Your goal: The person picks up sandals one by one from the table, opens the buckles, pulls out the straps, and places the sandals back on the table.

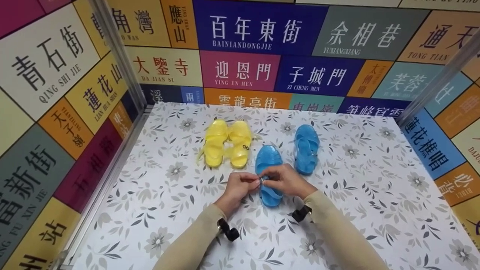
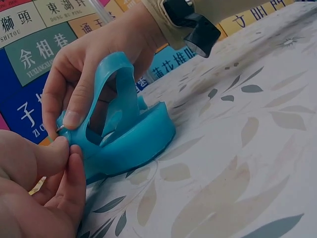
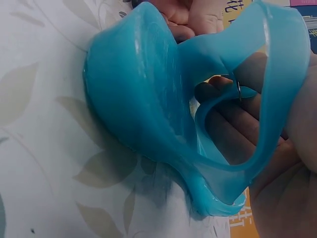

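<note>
Left hand (image 1: 239, 187), right hand (image 1: 288, 182) pinching ankle strap (image 2: 79, 138) of glossy blue plastic sandal (image 1: 268, 155) near small metal buckle (image 2: 60, 129); sandal's sole-down on white floral table (image 1: 131, 202). I'd steady buckle, keep strap untwisted.

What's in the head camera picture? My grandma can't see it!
A person's left grip and right grip pinch at the side of a blue sandal; another blue sandal and two yellow sandals lie farther back on the flowered table.

Blue sandal (image 3: 124, 94) on leaf-patterned surface (image 3: 44, 148); hands (image 3: 280, 183) at its straps (image 3: 290, 54)
</note>
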Action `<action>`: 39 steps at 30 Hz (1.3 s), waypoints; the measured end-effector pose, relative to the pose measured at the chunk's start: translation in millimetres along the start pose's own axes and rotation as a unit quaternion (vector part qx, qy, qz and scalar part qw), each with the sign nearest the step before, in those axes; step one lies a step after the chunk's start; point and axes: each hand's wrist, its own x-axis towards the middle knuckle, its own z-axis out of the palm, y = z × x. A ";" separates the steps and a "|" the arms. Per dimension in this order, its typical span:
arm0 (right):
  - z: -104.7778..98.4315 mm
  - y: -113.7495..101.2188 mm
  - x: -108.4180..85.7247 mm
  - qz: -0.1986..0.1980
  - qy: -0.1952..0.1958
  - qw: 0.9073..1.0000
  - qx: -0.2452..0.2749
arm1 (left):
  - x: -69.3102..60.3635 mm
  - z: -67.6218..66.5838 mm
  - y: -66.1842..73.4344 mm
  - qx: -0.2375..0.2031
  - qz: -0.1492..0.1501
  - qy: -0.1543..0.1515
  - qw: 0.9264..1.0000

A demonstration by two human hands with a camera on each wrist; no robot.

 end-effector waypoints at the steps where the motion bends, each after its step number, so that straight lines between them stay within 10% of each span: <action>1: 0.0 -0.1 -0.3 0.001 0.000 1.000 0.001 | 0.3 0.4 0.1 0.001 0.004 0.001 1.000; 24: 0.3 -0.7 0.1 -0.003 -0.003 1.000 -0.012 | 0.5 9.5 5.2 0.028 0.025 0.054 0.998; 39: 3.6 1.5 -1.8 0.003 0.013 1.000 -0.017 | -7.8 4.2 5.0 0.045 0.044 0.027 0.998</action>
